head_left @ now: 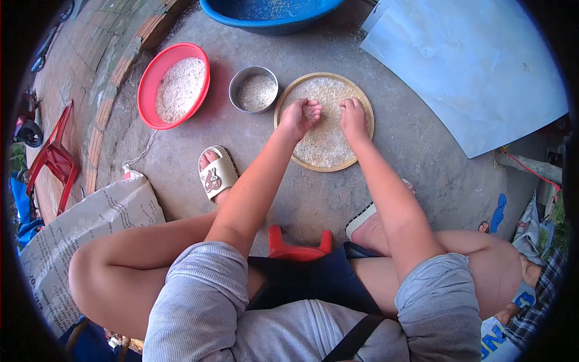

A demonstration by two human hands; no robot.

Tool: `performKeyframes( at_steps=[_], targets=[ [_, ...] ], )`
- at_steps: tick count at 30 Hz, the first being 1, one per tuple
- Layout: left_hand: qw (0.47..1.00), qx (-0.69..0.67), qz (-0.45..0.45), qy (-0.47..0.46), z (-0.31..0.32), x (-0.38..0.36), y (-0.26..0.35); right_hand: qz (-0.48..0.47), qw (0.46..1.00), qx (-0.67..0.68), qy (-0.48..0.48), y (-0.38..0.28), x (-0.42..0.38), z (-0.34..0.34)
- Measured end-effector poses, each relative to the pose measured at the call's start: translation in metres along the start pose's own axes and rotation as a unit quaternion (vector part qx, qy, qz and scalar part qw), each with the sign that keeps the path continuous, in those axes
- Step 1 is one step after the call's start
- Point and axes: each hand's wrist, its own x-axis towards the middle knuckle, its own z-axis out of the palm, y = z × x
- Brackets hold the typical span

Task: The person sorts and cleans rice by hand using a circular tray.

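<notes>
A round woven tray with a layer of pale grain lies on the concrete floor in front of me. Over its left part is my left hand, palm turned up, its fingers curled loosely and apart, with no clear object in it. My right hand is over the right part of the tray, fingers bent in and thumb against them; whatever they may hold is too small to make out. Just left of the tray stands a metal bowl with grain in it.
A red basin of pale grain stands at the left, and a blue basin at the top. Pale sheets lie at the upper right. A red stool is between my legs; a printed sack lies at left.
</notes>
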Motion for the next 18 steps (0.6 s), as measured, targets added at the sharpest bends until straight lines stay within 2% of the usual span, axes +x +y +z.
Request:
performKeyframes(
  at_steps=[2, 5, 7, 8, 9, 10, 14, 16, 18],
  targets=[
    [1.000, 0.011, 0.007, 0.016, 0.003, 0.000, -0.001, 0.047, 0.993, 0.097, 0.043, -0.004, 0.001, 0.004],
    [0.999, 0.035, 0.011, 0.019, -0.002, 0.008, -0.008, 0.009, 0.985, 0.159, 0.065, -0.029, 0.000, 0.011],
    [0.994, 0.071, 0.044, 0.067, -0.008, 0.016, -0.014, 0.008, 0.983, 0.172, 0.056, -0.053, 0.000, 0.012],
    [0.994, 0.066, 0.047, 0.069, -0.013, 0.021, -0.015, -0.003, 0.978, 0.206, 0.013, -0.066, 0.001, 0.008],
    [0.999, 0.020, 0.048, 0.011, -0.016, 0.023, -0.015, -0.014, 0.970, 0.239, -0.030, -0.075, 0.002, 0.006],
    [0.997, -0.024, 0.048, -0.048, -0.018, 0.024, -0.014, -0.017, 0.975, 0.215, -0.051, -0.076, 0.004, 0.009],
    [0.998, -0.014, 0.062, -0.028, -0.006, 0.011, -0.006, -0.055, 0.981, 0.187, -0.019, -0.074, 0.013, 0.002],
    [0.998, 0.048, 0.035, 0.018, -0.010, 0.011, -0.004, -0.039, 0.988, 0.136, 0.058, -0.062, 0.017, 0.001],
    [0.998, 0.049, 0.023, -0.016, -0.013, 0.009, -0.002, -0.021, 0.991, 0.122, 0.041, -0.039, 0.023, 0.004]
  ],
)
